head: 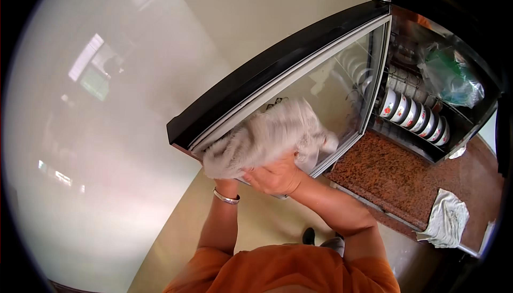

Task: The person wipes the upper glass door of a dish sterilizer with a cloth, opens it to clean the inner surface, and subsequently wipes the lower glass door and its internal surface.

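Observation:
A dish cabinet's framed glass door [332,76] stands swung out before me, with its dark outer edge up and to the left. My right hand [278,175] grips a pale, fluffy cloth [264,132] that lies against the inner side of the glass. Motion blurs part of the cloth. My left hand [226,183], with a bangle at its wrist, is at the door's near corner under the cloth. Its fingers are hidden, so I cannot tell whether they hold the door or the cloth.
Inside the cabinet, several floral enamel-like bowls [413,114] stand on edge in a wire rack. Above them is a clear and green plastic bag [453,76]. The cabinet sits on a reddish-brown speckled countertop [384,173], where a white rag [447,221] drapes over the front edge. A glossy pale wall [120,132] rises at left.

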`<state>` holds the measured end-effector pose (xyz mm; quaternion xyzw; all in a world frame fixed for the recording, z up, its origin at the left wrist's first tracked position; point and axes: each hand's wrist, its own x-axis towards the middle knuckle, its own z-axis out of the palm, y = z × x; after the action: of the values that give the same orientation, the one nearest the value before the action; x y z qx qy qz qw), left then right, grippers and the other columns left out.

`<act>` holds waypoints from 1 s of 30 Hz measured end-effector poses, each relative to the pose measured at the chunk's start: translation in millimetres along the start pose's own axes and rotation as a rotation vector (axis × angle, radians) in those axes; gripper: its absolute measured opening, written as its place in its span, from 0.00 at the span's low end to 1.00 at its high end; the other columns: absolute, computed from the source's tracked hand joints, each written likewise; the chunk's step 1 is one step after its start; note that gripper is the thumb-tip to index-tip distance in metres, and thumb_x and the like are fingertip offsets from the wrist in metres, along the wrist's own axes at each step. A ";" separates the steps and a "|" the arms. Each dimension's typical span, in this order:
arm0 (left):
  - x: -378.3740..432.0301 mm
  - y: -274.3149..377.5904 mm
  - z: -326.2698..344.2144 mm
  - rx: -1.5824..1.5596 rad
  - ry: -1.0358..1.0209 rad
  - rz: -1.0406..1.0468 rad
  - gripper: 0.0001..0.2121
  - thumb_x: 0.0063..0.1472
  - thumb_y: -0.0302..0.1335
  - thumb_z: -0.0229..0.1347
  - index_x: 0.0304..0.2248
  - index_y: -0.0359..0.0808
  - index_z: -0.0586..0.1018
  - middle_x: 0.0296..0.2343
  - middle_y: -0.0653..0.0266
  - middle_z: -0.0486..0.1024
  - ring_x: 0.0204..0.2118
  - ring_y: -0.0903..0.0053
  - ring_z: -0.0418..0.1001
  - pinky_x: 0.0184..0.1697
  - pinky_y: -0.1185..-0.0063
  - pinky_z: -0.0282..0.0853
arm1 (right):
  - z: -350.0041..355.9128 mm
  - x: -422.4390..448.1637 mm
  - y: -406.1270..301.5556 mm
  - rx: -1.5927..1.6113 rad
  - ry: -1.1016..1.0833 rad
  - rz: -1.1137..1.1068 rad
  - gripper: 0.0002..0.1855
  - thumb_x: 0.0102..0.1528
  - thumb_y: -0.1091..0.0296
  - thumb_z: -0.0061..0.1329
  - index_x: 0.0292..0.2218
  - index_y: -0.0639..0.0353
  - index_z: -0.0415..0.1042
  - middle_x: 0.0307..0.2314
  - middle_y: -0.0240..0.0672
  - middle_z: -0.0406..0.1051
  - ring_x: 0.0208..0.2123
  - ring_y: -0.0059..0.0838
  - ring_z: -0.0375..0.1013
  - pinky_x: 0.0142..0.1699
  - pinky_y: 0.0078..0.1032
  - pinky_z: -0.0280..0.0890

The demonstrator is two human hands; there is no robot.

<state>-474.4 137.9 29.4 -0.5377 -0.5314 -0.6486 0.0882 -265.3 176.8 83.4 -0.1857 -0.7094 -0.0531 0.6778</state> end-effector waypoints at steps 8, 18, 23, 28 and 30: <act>4.5 6.6 7.4 0.099 -0.148 0.049 0.20 0.63 0.41 0.36 0.38 0.28 0.66 0.18 0.64 0.63 0.17 0.79 0.60 0.22 0.82 0.58 | -15.5 33.3 37.7 -0.233 0.272 0.163 0.17 0.46 0.72 0.49 0.40 0.64 0.71 0.34 0.46 0.66 0.31 0.42 0.61 0.37 0.36 0.56; 6.7 32.6 13.2 0.176 0.015 0.201 0.19 0.58 0.36 0.48 0.44 0.30 0.67 0.34 0.57 0.73 0.35 0.70 0.72 0.38 0.73 0.69 | -2.8 38.4 -58.5 0.199 0.009 0.018 0.15 0.40 0.75 0.54 0.33 0.69 0.72 0.24 0.41 0.64 0.21 0.32 0.63 0.23 0.25 0.58; -3.4 9.7 3.0 -0.128 -0.050 -0.024 0.19 0.58 0.35 0.53 0.44 0.31 0.67 0.39 0.61 0.70 0.39 0.72 0.70 0.42 0.75 0.69 | -17.5 67.1 -57.8 0.420 -0.097 0.129 0.04 0.43 0.76 0.52 0.24 0.64 0.70 0.17 0.36 0.63 0.15 0.33 0.60 0.19 0.26 0.55; -3.9 -19.1 5.9 0.048 -0.019 -0.113 0.18 0.63 0.38 0.41 0.43 0.30 0.66 0.35 0.60 0.71 0.36 0.74 0.70 0.40 0.76 0.69 | -30.9 37.4 -42.5 0.546 -0.397 0.302 0.06 0.48 0.76 0.49 0.21 0.63 0.67 0.15 0.39 0.64 0.13 0.38 0.60 0.19 0.28 0.56; -4.1 -23.8 3.8 -0.413 -0.032 -0.365 0.20 0.63 0.41 0.37 0.42 0.30 0.66 0.33 0.59 0.71 0.34 0.73 0.71 0.39 0.74 0.70 | -34.9 41.3 -41.8 0.593 -0.543 0.454 0.04 0.49 0.76 0.49 0.24 0.64 0.68 0.14 0.41 0.64 0.14 0.38 0.64 0.20 0.27 0.58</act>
<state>-486.8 149.0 11.5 -0.4499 -0.4773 -0.7398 -0.1498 -247.0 134.6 133.9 -0.1416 -0.7873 0.3526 0.4857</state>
